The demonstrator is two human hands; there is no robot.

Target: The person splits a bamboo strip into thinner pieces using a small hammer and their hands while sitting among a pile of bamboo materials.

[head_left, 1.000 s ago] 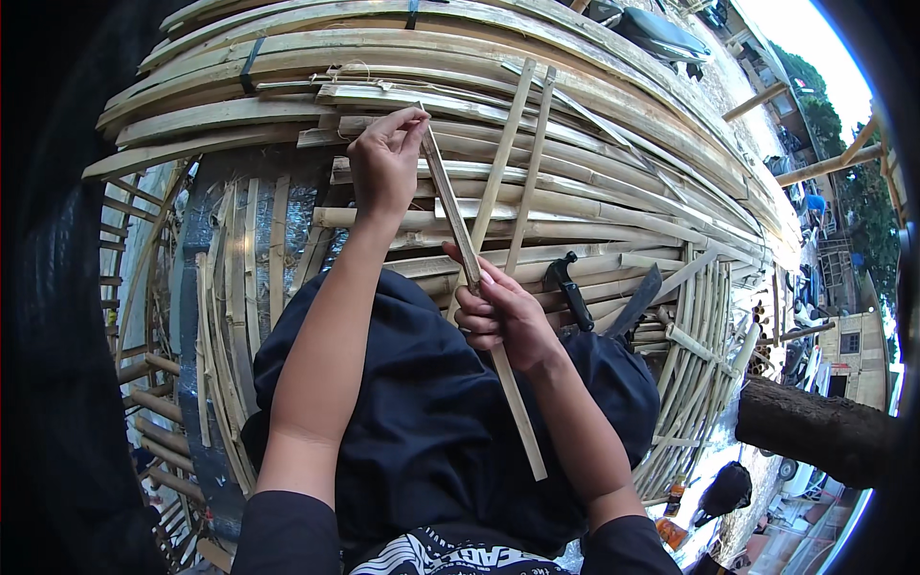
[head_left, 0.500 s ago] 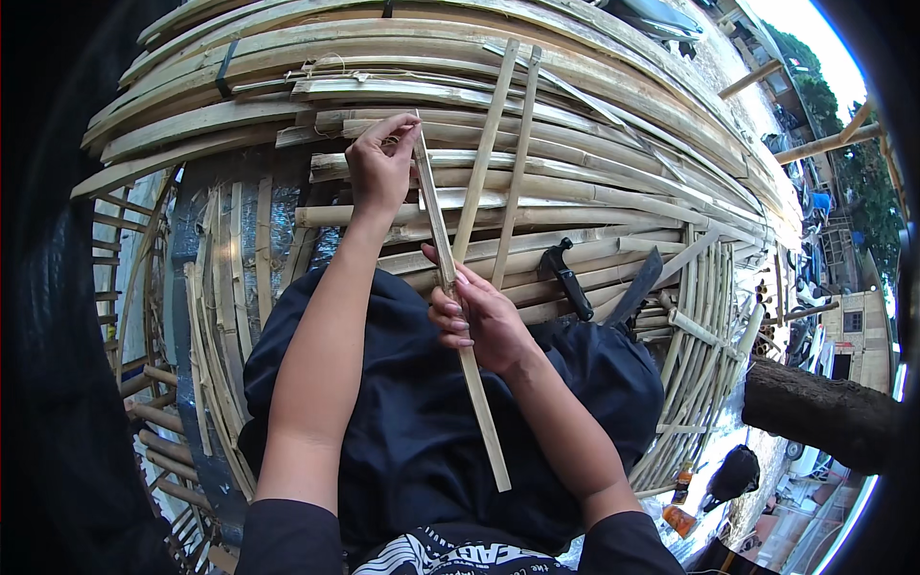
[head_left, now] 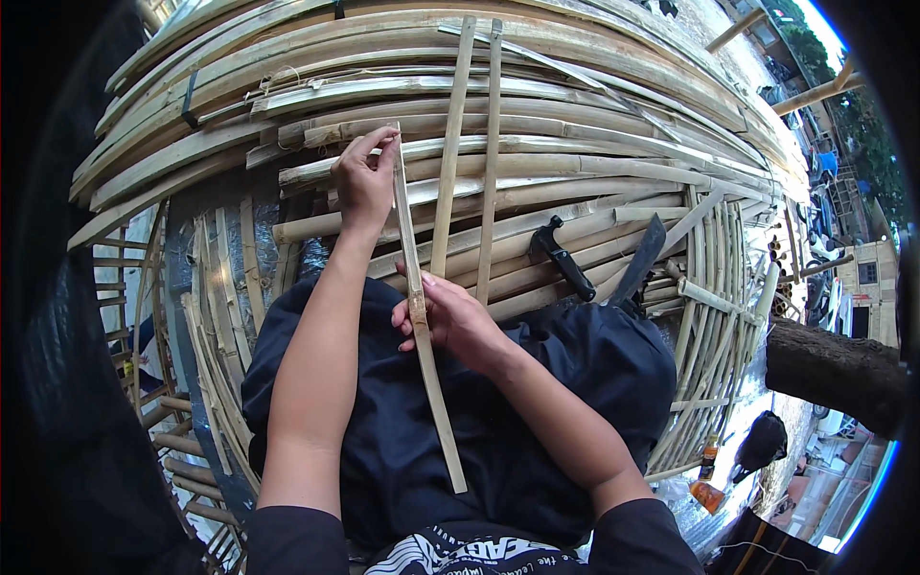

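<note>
A narrow split bamboo strip [head_left: 437, 402] stands lengthwise over my lap, its lower end above the dark cloth of my trousers. With thumb and fingertips my left hand [head_left: 366, 182] pinches the strip's far end. Partway down, near a node, my right hand [head_left: 455, 321] is closed around the strip, some fingers behind it. Just past my hands, two longer bamboo slats [head_left: 453, 144] lie across the stacked bamboo poles. To the right of my right hand, a black-handled hammer [head_left: 561, 259] and a dark machete blade [head_left: 644, 251] rest on the poles.
Long split bamboo poles [head_left: 594, 172] are piled across the far side. Thin bamboo strips [head_left: 225, 326] lie at my left. On the right are a bamboo lattice frame [head_left: 714, 307], a thick log [head_left: 834, 374] and a bottle of orange liquid [head_left: 707, 495].
The strip has turned more upright and its lower end has swung left. My right hand has shifted left and slightly down along with it. The whole view has also shifted a little.
</note>
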